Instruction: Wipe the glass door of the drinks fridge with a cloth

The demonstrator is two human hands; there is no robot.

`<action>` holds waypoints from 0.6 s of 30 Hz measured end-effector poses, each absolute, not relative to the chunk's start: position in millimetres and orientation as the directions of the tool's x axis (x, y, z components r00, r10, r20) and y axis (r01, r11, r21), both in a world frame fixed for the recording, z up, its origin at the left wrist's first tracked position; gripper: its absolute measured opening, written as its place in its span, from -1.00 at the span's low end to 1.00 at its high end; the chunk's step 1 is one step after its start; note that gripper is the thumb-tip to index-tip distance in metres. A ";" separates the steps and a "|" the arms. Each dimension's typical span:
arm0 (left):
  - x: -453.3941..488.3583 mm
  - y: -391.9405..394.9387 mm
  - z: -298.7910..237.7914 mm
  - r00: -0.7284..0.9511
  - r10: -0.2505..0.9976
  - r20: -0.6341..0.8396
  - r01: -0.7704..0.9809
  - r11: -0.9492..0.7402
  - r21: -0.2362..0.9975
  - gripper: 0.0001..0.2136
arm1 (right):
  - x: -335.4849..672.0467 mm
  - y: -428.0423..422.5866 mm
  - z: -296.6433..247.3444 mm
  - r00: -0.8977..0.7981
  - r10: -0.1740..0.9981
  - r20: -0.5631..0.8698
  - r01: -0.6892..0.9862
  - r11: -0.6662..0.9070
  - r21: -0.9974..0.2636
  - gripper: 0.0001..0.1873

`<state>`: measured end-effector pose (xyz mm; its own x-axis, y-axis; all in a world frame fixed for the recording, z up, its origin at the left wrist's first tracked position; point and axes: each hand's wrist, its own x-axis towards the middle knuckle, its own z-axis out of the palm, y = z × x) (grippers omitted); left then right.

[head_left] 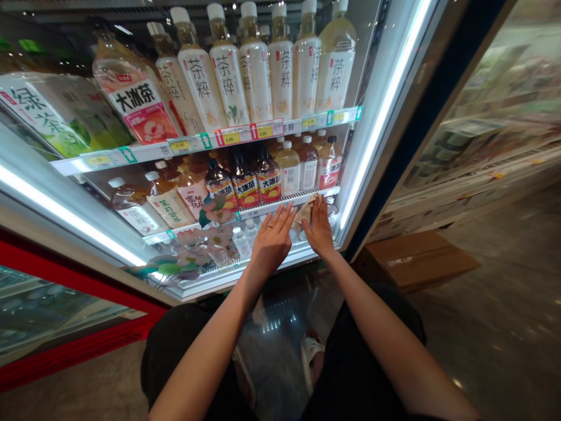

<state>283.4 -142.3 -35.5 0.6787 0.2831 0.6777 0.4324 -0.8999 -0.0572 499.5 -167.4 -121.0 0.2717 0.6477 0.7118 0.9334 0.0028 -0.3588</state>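
A glass door [307, 255] of a lit drinks fridge stands before me. My left hand [272, 238] lies on the lower part of the glass, its fingers stretched out, with a ring on one of them. Close to its fingertips is a crumpled beige cloth [305, 213]. My right hand [319, 229] holds this cloth against the glass, partly covering it. Pink flower decals with green leaves [175, 267] decorate the lower left of the pane. Behind the glass, tea bottles [283, 76] fill the upper shelf, with smaller bottles [269, 178] below.
A brown cardboard box [416, 257] sits on the floor at the right, beside blurred goods shelves [473, 146]. To the left is a red-framed cabinet [109, 292]. My knees flank a shiny dark floor [276, 327].
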 end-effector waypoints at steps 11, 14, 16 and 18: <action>307.0 -136.5 -38.5 0.766 0.360 0.533 0.496 -0.858 -0.134 -0.30 | 513.1 -166.7 -144.1 0.454 0.640 0.620 0.824 -0.036 -0.566 -0.11; 314.3 -135.9 -42.5 0.771 0.355 0.528 0.479 -0.870 -0.114 -0.26 | 522.1 -160.6 -134.8 0.508 0.590 0.628 0.798 -0.046 -0.602 -0.13; 319.1 -136.6 -44.1 0.776 0.347 0.526 0.466 -0.878 -0.109 -0.25 | 521.0 -159.7 -131.8 0.487 0.601 0.633 0.803 -0.025 -0.595 -0.13; 322.3 -137.5 -44.6 0.779 0.346 0.523 0.463 -0.880 -0.107 -0.27 | 515.0 -161.8 -134.6 0.443 0.634 0.634 0.815 0.011 -0.580 -0.12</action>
<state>322.3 -137.5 -44.6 0.7790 0.3460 0.5229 0.4628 -0.8800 -0.1071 515.0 -161.8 -134.6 0.4429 0.6337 0.6343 0.8147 0.0108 -0.5797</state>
